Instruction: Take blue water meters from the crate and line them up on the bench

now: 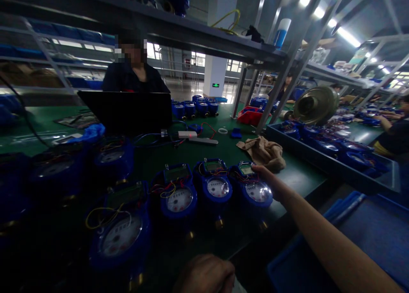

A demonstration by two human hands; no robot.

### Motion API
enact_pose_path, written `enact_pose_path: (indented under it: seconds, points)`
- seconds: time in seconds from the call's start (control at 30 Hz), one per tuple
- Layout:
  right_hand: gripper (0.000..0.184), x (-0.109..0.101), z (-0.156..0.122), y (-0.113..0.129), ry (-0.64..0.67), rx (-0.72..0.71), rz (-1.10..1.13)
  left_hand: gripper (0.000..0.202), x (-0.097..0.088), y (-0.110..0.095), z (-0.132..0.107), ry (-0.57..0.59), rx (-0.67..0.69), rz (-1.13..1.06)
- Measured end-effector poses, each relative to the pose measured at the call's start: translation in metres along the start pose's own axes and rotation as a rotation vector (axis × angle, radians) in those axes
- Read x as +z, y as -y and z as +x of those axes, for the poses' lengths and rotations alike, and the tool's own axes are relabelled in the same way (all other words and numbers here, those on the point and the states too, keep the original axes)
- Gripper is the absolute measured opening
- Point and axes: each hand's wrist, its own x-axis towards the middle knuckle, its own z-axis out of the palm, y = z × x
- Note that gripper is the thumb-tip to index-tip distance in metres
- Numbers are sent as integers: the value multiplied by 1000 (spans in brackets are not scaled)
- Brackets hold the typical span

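At the right end of a front row of blue water meters stands one water meter (255,192) with a round dial and a small display. My right hand (270,178) grips its upper right edge, one digit at the display; the other fingers are hidden. Beside it to the left are a second water meter (217,187) and a third water meter (179,199), with loose red and yellow wires. Nearer to me is a larger-looking water meter (119,235). At the bottom edge my left hand (206,274) is closed, with something whitish by it that I cannot make out.
A black laptop (128,111) stands before a seated person. Behind the meters lie a white module (187,134) with wires and a brown cloth (263,151). To the right are a tray (383,173) of meters and blue crates (367,237). A shelf (204,30) crosses overhead.
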Motion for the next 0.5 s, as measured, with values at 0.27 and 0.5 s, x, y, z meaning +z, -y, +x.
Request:
enact_pose_path:
  seconds: [0.27, 0.5]
  points:
    - [20, 7, -1, 14, -9, 10, -72, 21, 1, -1, 0, -10, 9, -18]
    - [24, 29, -4, 29, 47, 72, -154, 22, -3, -13, 5, -16, -61, -36]
